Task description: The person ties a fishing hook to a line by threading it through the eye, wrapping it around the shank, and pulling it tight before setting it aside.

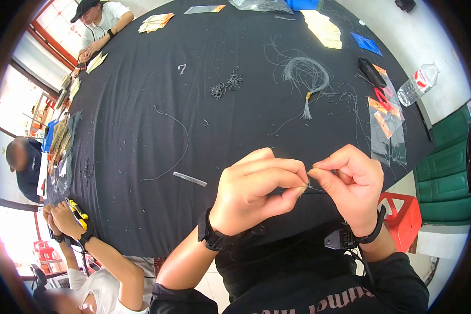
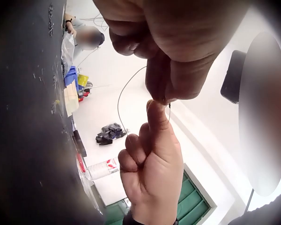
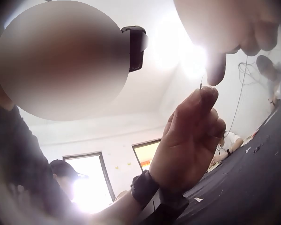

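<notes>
Both hands, left hand (image 1: 261, 191) and right hand (image 1: 350, 183), are pinching a thin line (image 1: 317, 189), tips mostly hidden by fingers. Looped bundle (image 1: 307, 76)'s beyond them, bottle (image 1: 418, 85) right of that.

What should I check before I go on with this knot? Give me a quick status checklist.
1. Left hand pinching the small dark piece: ok, it pokes out from the fingertips.
2. Right hand gripping the fine line: cannot tell; finger and thumb are bent close, but what lies between them is too small.
3. Knot formed and snug: cannot tell, too fine to see.
4. Hook pile away from both hands: ok, farther up the black tablecloth.
5. Spare line bundle tied: ok, with a yellow tie.
6. Bundle's loose strands gathered in: not ok, some straggle over the cloth.
</notes>
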### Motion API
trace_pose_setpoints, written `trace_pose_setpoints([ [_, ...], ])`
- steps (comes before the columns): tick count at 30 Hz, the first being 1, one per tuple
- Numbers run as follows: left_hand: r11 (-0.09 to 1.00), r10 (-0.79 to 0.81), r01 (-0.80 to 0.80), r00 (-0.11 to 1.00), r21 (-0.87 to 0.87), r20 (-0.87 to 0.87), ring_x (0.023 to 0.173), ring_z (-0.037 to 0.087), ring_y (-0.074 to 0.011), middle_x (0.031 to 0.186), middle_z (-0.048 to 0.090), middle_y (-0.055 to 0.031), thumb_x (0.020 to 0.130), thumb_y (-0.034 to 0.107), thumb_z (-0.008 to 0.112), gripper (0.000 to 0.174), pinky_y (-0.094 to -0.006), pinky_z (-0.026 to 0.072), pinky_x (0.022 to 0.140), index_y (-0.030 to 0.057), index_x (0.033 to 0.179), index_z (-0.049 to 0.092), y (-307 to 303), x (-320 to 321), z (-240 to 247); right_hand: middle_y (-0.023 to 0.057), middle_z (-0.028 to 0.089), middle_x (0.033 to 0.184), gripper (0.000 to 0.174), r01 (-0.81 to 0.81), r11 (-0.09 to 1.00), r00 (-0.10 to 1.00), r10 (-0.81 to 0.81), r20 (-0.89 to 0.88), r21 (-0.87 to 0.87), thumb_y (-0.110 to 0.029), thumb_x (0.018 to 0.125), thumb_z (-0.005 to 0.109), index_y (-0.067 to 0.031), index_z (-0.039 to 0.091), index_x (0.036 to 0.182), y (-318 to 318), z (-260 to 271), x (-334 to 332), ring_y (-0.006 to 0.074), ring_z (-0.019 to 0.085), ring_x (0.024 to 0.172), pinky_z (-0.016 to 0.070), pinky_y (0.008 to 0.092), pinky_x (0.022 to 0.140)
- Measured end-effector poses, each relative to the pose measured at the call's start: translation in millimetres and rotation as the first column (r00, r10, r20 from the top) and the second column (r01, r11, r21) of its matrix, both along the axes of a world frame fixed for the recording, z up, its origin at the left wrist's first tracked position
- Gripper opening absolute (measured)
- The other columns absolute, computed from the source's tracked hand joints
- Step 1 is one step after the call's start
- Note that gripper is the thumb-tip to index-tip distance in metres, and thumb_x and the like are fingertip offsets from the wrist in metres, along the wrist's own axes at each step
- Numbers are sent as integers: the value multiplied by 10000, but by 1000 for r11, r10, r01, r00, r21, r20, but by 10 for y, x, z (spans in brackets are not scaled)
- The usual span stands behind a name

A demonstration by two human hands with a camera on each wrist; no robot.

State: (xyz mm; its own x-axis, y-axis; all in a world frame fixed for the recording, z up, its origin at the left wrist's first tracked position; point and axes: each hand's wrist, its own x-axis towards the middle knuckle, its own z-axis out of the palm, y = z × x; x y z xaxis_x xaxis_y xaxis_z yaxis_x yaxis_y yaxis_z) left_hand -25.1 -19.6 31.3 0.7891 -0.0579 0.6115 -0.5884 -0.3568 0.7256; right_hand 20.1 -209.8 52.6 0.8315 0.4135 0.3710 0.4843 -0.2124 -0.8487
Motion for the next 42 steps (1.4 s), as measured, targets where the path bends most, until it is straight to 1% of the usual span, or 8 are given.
trace_pose_setpoints([
  [9, 999, 40, -41, 998, 6, 48, 602, 566, -144, 808, 719, -39, 675, 6, 760, 136, -255, 450, 574, 81, 749, 673, 14, 0, -4, -70, 501, 523, 103, 35, 999, 996, -32, -79, 41, 2, 812, 769, -14, 668, 822, 40, -65, -56, -45, 358, 475, 220, 180, 444],
  [19, 1000, 18, -19, 999, 23, 43, 605, 566, -141, 820, 719, -41, 677, 6, 761, 137, -253, 444, 566, 75, 759, 676, 10, 3, -1, -70, 497, 529, 99, 73, 997, 992, -69, -103, 35, -2, 824, 761, -9, 662, 826, 57, -67, -103, -44, 358, 485, 221, 179, 449],
  [25, 987, -90, 82, 994, -136, -56, 623, 576, -130, 825, 721, -46, 700, 10, 754, 107, -252, 454, 595, 56, 758, 676, 12, 23, -38, -69, 500, 539, 94, 92, 991, 994, -85, -74, 95, 6, 831, 752, -6, 659, 840, 56, -134, -85, -43, 365, 500, 228, 176, 457],
  [27, 992, -42, 35, 997, -122, -58, 633, 579, -127, 821, 719, -47, 707, 10, 750, 96, -253, 458, 597, 55, 752, 677, 0, 19, -25, -69, 497, 539, 93, 112, 983, 988, -94, -126, 144, 7, 832, 751, -6, 659, 842, 99, -155, -109, -42, 364, 499, 227, 177, 456],
  [30, 996, 22, -28, 998, -88, -67, 643, 582, -127, 816, 717, -46, 711, 6, 746, 90, -251, 462, 600, 55, 747, 680, -2, 4, -14, -72, 483, 531, 103, 119, 990, 972, -102, -209, 70, -11, 833, 757, -8, 655, 842, 111, -73, -182, -38, 353, 491, 227, 182, 452],
  [36, 988, 153, -153, 988, 11, -28, 658, 600, -135, 820, 718, -44, 698, -21, 739, 108, -256, 476, 611, 54, 749, 681, -3, 1, -9, -65, 451, 511, 79, 79, 997, 987, -81, -139, -20, -12, 838, 740, -4, 668, 870, 74, -116, -234, -24, 340, 468, 239, 197, 445],
  [40, 972, 216, -218, 976, 94, 22, 666, 612, -145, 833, 719, -34, 688, -39, 732, 134, -267, 485, 620, 56, 768, 681, -19, 31, -35, -9, 509, 537, 92, -1, 1000, 996, 1, -90, 2, -12, 826, 738, -29, 689, 902, 87, -124, -287, 12, 393, 446, 296, 210, 442],
  [42, 976, 186, -183, 982, 115, -13, 666, 611, -150, 841, 720, -30, 684, -41, 734, 147, -267, 482, 617, 56, 778, 678, -17, 42, -54, -4, 536, 560, 94, -49, 997, 996, 45, -75, -52, -9, 824, 737, -34, 692, 902, 55, -52, -228, 17, 402, 446, 303, 212, 443],
])
